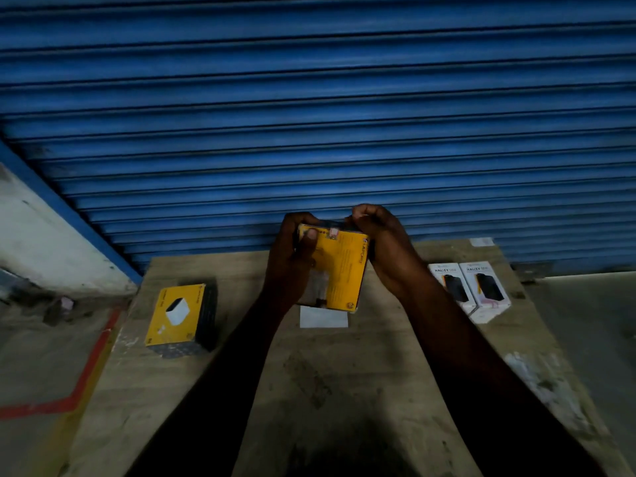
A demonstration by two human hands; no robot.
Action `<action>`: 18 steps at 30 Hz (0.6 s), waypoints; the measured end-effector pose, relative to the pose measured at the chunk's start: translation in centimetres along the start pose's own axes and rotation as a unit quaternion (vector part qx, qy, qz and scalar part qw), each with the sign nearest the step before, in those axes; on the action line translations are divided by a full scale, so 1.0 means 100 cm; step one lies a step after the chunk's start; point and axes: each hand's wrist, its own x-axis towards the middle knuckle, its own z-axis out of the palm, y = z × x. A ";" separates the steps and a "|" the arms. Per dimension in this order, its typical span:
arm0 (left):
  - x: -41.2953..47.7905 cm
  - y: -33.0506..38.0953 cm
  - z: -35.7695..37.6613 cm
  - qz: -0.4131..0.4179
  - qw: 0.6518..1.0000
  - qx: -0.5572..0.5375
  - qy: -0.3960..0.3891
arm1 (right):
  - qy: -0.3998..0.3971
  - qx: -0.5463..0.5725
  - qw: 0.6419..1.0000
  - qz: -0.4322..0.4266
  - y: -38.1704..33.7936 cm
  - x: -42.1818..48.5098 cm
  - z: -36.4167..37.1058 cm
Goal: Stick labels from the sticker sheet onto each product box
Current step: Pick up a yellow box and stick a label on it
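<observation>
**Blue shutter [309, 98] behind a wooden worktop [344, 390]**

Left hand [292, 266] and right hand [382, 246] hold a yellow box [344, 270] above the sticker sheet [323, 319], fingers [365, 215] clamped on its top edge. Another yellow box [175, 318] sits near the left edge, two white boxes [455, 287] near the right, well apart.

Sticker sheet [323, 320] partly behind yellow box [344, 270]

Bare table [344, 390] front and centre, yellow box [180, 320] left, two white boxes [485, 290] right — shutter [309, 98] close behind.
</observation>
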 end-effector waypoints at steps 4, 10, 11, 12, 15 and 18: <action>0.004 0.001 0.002 -0.037 0.998 -0.030 0.028 | -0.035 -0.150 0.981 -0.114 0.015 -0.011 0.009; 0.011 0.012 0.006 -0.032 0.998 0.019 0.050 | -0.036 -0.098 0.990 -0.095 0.009 -0.014 0.014; 0.010 0.013 0.006 -0.031 0.998 0.021 0.051 | -0.029 -0.081 0.992 -0.097 0.008 -0.014 0.014; 0.009 0.013 0.005 -0.028 0.999 0.012 0.040 | -0.022 -0.079 0.991 -0.102 0.006 -0.014 0.014; 0.004 0.011 0.004 -0.034 0.998 -0.040 -0.020 | -0.001 -0.130 0.983 -0.128 0.008 -0.012 0.009; 0.002 0.014 0.003 -0.087 0.989 -0.117 -0.033 | 0.013 -0.165 0.972 -0.165 0.012 -0.012 0.007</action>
